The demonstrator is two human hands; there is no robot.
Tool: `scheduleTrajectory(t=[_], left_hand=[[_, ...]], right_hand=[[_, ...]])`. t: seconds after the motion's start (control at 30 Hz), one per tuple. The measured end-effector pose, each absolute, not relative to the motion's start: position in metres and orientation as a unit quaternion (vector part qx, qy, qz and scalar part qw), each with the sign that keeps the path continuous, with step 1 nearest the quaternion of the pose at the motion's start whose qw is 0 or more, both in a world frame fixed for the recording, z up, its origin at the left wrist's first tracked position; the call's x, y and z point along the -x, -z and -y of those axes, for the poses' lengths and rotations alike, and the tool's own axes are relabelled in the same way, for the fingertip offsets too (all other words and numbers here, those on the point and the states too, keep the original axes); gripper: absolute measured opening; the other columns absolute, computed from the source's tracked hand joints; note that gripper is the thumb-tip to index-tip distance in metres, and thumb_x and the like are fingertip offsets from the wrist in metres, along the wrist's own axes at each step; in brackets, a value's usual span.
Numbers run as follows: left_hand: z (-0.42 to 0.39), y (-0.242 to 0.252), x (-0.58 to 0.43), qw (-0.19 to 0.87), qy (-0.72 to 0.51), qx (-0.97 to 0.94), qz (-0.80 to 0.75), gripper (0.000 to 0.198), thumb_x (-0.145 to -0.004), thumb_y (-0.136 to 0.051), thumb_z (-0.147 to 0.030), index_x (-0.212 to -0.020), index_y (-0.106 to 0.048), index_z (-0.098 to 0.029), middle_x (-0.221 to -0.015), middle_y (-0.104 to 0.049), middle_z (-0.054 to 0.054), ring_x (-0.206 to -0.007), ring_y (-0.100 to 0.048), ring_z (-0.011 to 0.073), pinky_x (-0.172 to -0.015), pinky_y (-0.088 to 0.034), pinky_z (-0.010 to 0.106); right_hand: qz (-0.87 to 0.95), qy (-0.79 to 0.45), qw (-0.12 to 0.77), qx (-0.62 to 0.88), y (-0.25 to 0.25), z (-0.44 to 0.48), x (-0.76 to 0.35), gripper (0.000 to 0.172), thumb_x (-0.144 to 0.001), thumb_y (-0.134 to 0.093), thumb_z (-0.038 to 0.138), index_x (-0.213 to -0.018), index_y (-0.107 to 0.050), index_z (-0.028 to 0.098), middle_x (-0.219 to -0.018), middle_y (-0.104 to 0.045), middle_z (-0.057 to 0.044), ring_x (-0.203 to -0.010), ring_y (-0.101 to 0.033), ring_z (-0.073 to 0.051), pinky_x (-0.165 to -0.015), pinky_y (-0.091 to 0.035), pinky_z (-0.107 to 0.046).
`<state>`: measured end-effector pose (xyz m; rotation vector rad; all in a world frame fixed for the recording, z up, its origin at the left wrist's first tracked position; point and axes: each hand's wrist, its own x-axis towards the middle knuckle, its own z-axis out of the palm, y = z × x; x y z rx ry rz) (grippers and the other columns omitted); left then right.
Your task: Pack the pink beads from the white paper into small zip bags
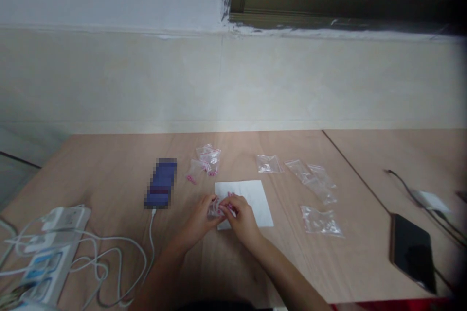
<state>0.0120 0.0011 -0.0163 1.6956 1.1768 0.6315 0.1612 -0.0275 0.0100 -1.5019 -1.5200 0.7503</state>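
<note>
- Paper (263,206), white, lies flat midway along the table (284,272), nearer its back edge than its front.
- Small clear bag (213,209) is held over the paper's left edge, gripped between thumb and fingers of the left hand (202,216).
- Right hand (238,213) has thumb and fingertips pinched together at that bag; whether they hold a piece, I cannot tell.
- Pink pieces (230,195) show just beyond the right fingers.
- Filled bags (208,156), pink at their bottoms, lie between the paper's far left corner and the table's back edge.
- Clear bags (321,221) lie spread beyond the paper's right edge and far right corner.
- Phone (160,183) with a pixelated blue front lies left of the paper, a white cable (152,240) at its near end.
- Power strip (54,255) lies along the table's left edge.
- Dark phone (413,251) lies near the front edge, far right.
</note>
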Motion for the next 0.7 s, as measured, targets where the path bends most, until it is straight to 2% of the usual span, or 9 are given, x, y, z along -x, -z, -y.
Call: scheduleTrajectory(t=[0.13, 0.33, 0.47, 0.7], left_hand=[[0.001, 0.014, -0.007, 0.480, -0.262, -0.682, -0.486, 0.044, -0.065, -0.071, -0.025, -0.105, -0.053, -0.019, -0.104, -0.058, 0.007, -0.100, -0.055, 0.0240, -0.089, -0.043, 0.039], [-0.002, 0.004, 0.000, 0.455, -0.260, -0.680, -0.513, 0.044, -0.064, -0.070, -0.026, -0.104, -0.054, -0.018, -0.105, -0.059, 0.007, -0.101, -0.055, 0.0252, -0.090, -0.043, 0.041], [-0.005, 0.002, 0.002, 0.449, -0.253, -0.679, -0.523, 0.045, -0.065, -0.070, -0.026, -0.105, -0.053, -0.018, -0.109, -0.059, 0.008, -0.104, -0.055, 0.0257, -0.093, -0.042, 0.043], [-0.003, 0.007, 0.004, 0.451, -0.252, -0.677, -0.525, 0.046, -0.066, -0.068, -0.027, -0.108, -0.052, -0.018, -0.112, -0.057, 0.010, -0.107, -0.054, 0.0256, -0.094, -0.041, 0.042]], right_hand=[[0.567, -0.281, 0.419, 0.651, 0.007, 0.022, -0.176, 0.019, -0.082, -0.050, 0.025, -0.076, -0.067, 0.018, -0.074, -0.065, -0.005, -0.071, -0.056, -0.018, -0.068, -0.043, -0.029], [0.578, -0.207, 0.305, 0.728, 0.028, 0.002, -0.182, 0.016, -0.077, -0.054, 0.015, -0.083, -0.069, 0.014, -0.086, -0.066, -0.010, -0.086, -0.054, -0.021, -0.076, -0.040, -0.028], [0.587, -0.201, 0.235, 0.748, 0.030, -0.010, -0.173, 0.017, -0.076, -0.054, 0.010, -0.079, -0.070, 0.016, -0.086, -0.065, -0.010, -0.087, -0.051, -0.021, -0.073, -0.038, -0.026], [0.585, -0.199, 0.207, 0.759, 0.030, -0.014, -0.175, 0.013, -0.077, -0.056, 0.016, -0.077, -0.069, 0.015, -0.086, -0.063, -0.010, -0.088, -0.049, -0.022, -0.074, -0.036, -0.026]])
